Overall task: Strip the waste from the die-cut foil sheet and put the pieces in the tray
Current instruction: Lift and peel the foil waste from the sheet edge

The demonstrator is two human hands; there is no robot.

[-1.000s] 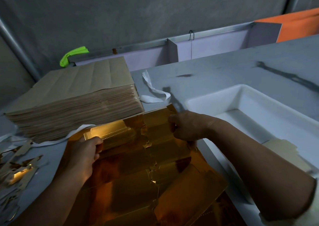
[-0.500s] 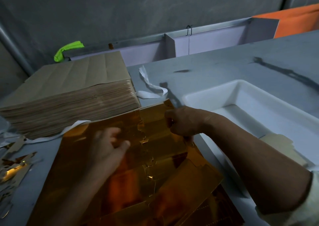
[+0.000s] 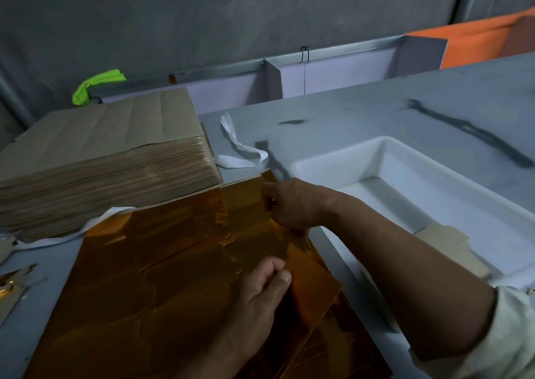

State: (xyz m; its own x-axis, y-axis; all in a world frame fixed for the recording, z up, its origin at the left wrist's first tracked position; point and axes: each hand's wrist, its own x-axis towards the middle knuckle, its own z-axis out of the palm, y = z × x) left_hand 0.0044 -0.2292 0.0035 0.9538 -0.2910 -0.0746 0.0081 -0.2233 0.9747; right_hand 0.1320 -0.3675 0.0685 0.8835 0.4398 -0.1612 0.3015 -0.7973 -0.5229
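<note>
While the foil sheet (image 3: 162, 277) lies on the table (image 3: 376, 112) beside the tray (image 3: 451, 193), the right hand (image 3: 292, 205) pinches its far edge with curled fingers; the left hand (image 3: 260, 289) rests on it, fingers curled, grip unclear.

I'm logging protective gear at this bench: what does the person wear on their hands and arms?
The left hand and right hand are bare: no gloves, rings or watch show. The right arm has a pale, off-white sleeve pushed up near the elbow; the left forearm is bare as far as the frame shows.
</note>
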